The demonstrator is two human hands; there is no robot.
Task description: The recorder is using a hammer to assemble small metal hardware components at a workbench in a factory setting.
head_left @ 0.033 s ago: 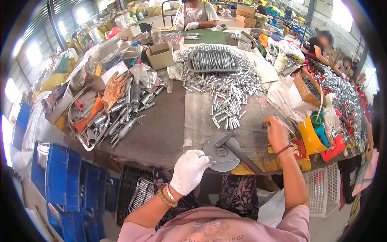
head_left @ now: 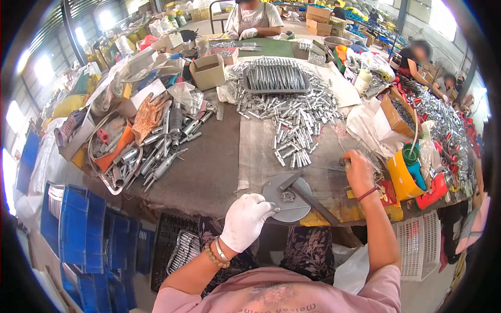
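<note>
My left hand [head_left: 244,221], in a white glove, is closed at the near left edge of a round grey metal disc [head_left: 274,190]. Pinched in its fingertips, a thin metal rod [head_left: 292,208] points right across the disc. A hammer [head_left: 315,202] lies over the disc beside a small clump of metal bits [head_left: 287,196]. Bare, my right hand [head_left: 359,171] rests low over the table's right side with its fingers bent together. What those fingers hold, if anything, is too small to make out. Thin wire-like pieces [head_left: 373,163] lie beside it.
Beyond the disc spreads a pile of short metal tubes [head_left: 297,133], with a black tray [head_left: 276,78] of rods behind. Larger metal tools [head_left: 167,143] crowd the left. At right stands a yellow container [head_left: 404,175]. Blue bins [head_left: 81,224] stack lower left. A person [head_left: 255,21] sits opposite.
</note>
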